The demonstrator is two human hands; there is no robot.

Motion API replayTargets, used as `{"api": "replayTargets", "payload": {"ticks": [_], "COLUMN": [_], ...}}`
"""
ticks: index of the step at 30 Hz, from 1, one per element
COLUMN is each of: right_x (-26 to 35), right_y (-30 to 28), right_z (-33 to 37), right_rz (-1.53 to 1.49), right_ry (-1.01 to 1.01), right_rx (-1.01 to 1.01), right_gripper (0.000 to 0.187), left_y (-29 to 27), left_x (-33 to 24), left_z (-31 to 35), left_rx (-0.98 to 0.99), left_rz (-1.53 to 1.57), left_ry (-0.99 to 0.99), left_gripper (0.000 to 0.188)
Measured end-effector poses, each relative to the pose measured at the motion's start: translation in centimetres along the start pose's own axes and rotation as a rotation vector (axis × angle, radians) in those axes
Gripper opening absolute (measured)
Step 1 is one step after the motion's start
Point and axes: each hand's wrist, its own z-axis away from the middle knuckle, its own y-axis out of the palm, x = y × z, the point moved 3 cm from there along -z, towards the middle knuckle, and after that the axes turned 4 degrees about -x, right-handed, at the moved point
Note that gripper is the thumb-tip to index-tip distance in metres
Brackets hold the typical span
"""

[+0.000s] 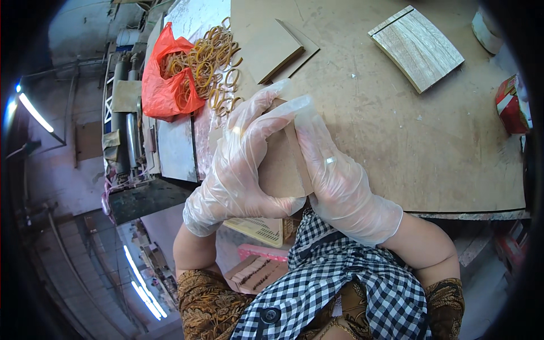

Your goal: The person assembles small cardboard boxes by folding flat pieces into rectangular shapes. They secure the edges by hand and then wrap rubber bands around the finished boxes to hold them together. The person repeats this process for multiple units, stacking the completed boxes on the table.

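Note:
Both of my hands wear thin clear plastic gloves. Between them, at the near edge of the table, is a brown fibreboard piece held at a tilt. My left hand grips its left side, with the thumb along the lower edge and the fingers over the far end. My right hand presses along the right side, its fingers stretched toward the far corner. Whether the piece is one board or several pressed together cannot be made out. The gloved fingers hide its far end.
A red plastic bag spills tan rubber bands at the far left. Beyond my hands lie brown boards. A wood-grained panel rests on the table at far right, near a red box. A yellow basket is below.

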Motion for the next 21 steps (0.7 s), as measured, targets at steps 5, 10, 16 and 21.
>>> {"api": "replayTargets", "payload": {"ticks": [5,10,16,21], "right_x": [0.2,0.3,0.8,1.0], "right_y": [0.4,0.4,0.2,-1.0], "right_z": [0.1,-0.8,-0.8,-0.6], "right_rz": [-0.005,-0.09,-0.033,0.024], "right_ry": [0.027,0.025,0.047,-0.029], "right_rx": [0.003,0.013,0.119,0.154], "right_gripper": [0.09,0.091,0.089,0.095], "left_y": [-0.2,-0.9,-3.5,-5.3], "left_x": [-0.1,-1.2,0.2,8.2], "left_z": [0.2,0.1,3.2,9.3], "left_rx": [0.028,-0.034,-0.258,-1.122], "left_rz": [-0.038,-0.043,0.321,0.794], "left_ry": [-0.004,0.019,-0.022,-0.399], "left_gripper": [0.098,0.105,0.125,0.054]}}
